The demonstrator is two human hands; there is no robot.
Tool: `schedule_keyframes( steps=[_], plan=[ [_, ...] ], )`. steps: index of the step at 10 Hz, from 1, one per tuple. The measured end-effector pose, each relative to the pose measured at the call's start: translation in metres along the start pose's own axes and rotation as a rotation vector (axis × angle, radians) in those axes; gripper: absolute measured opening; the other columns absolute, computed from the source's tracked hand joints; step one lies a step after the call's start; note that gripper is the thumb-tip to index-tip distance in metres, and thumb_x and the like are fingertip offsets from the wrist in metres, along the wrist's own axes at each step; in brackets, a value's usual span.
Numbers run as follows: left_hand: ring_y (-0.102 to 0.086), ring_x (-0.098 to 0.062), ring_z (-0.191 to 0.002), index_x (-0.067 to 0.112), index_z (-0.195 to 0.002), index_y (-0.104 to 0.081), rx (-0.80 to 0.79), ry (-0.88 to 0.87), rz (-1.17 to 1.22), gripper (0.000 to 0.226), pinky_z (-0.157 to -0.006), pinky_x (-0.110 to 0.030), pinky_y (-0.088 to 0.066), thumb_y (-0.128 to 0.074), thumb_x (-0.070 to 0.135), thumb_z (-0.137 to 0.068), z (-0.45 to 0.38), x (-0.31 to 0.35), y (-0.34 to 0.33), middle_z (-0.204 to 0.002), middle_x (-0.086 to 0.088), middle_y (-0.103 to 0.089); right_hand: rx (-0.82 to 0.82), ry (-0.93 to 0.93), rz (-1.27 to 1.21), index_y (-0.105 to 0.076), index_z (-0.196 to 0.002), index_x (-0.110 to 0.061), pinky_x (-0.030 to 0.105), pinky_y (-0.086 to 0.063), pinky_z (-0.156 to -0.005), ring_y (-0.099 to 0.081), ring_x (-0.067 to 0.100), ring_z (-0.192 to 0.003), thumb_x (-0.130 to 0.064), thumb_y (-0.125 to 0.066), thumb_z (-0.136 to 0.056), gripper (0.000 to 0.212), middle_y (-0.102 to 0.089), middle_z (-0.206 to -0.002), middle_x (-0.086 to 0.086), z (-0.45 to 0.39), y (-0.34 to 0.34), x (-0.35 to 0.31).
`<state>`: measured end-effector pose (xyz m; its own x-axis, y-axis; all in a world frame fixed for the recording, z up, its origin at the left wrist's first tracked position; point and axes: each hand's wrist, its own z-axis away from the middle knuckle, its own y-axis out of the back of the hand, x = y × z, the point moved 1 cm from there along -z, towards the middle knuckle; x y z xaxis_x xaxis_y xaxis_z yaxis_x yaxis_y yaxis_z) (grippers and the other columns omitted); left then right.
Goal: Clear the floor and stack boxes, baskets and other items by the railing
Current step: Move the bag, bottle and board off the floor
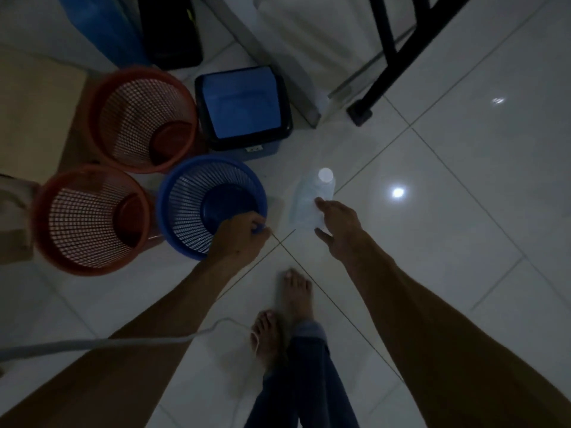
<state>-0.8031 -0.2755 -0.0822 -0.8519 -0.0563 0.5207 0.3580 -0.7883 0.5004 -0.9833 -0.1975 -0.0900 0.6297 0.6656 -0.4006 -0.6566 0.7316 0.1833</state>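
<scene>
Left hand (239, 234) grips the near rim of the blue basket (210, 208), fingers curled over it. Right hand (336, 225), fingers spread apart, touches the clear bottle (312, 196) standing on the floor (448, 211), just right of the basket. Two red baskets (142, 118) beside.

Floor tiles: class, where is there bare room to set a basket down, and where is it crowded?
Free: the tiles right of the clear bottle, below the black frame foot. Crowded: the left, where the blue basket, two red baskets and blue bin cluster.
</scene>
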Motion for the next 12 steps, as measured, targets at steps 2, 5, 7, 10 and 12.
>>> schedule_keyframes(
  steps=[2,5,7,10,12],
  plan=[
    [-0.061,-0.023,-0.111,0.017,-0.134,-0.056,-0.041,0.048,-0.012,0.047,-0.087,-0.031,-0.051,-0.066,0.040,-0.093,-0.046,-0.026,0.000,-0.129,-0.004,-0.062,-0.047,-0.071,-0.113,-0.060,-0.120,-0.012,0.040,-0.057,-0.094,-0.053,0.023,-0.104,-0.018,-0.071,-0.092,0.032,-0.057,-0.104,0.006,-0.053,-0.044,-0.011],
    [-0.065,-0.025,-0.098,0.021,-0.117,-0.062,-0.105,0.074,0.011,0.031,-0.088,-0.042,-0.056,-0.071,0.033,-0.089,-0.082,-0.039,-0.015,-0.113,-0.003,-0.068,-0.110,-0.004,0.050,-0.046,-0.143,-0.003,0.051,-0.038,-0.114,-0.042,0.035,-0.139,-0.013,-0.052,-0.101,0.044,-0.043,-0.151,0.018,-0.109,-0.066,0.009],
    [-0.067,-0.022,-0.096,0.020,-0.119,-0.064,-0.085,0.094,-0.031,0.029,-0.084,-0.037,-0.057,-0.068,0.029,-0.091,-0.081,-0.046,-0.012,-0.106,-0.001,-0.072,-0.134,0.044,0.241,-0.045,-0.144,-0.005,0.051,-0.040,-0.111,-0.043,0.034,-0.138,-0.020,-0.051,-0.102,0.045,-0.044,-0.151,0.017,-0.107,-0.061,0.011],
    [-0.063,-0.022,-0.102,0.018,-0.125,-0.060,-0.072,0.051,-0.075,0.037,-0.088,-0.037,-0.055,-0.068,0.034,-0.093,-0.026,0.004,0.001,-0.116,-0.003,-0.068,-0.073,0.264,0.607,-0.060,-0.127,-0.007,0.044,-0.048,-0.103,-0.060,0.029,-0.115,-0.039,-0.055,-0.100,0.042,-0.063,-0.126,0.013,-0.028,-0.025,-0.017],
    [-0.062,-0.020,-0.102,0.020,-0.125,-0.061,-0.091,-0.032,-0.024,0.037,-0.088,-0.037,-0.055,-0.067,0.037,-0.093,0.068,0.058,0.011,-0.113,-0.001,-0.065,0.001,0.520,0.655,-0.058,-0.129,-0.013,0.023,-0.039,-0.086,-0.059,0.021,-0.115,-0.042,-0.055,-0.099,0.042,-0.062,-0.129,0.005,0.087,0.040,-0.015]
  ],
)
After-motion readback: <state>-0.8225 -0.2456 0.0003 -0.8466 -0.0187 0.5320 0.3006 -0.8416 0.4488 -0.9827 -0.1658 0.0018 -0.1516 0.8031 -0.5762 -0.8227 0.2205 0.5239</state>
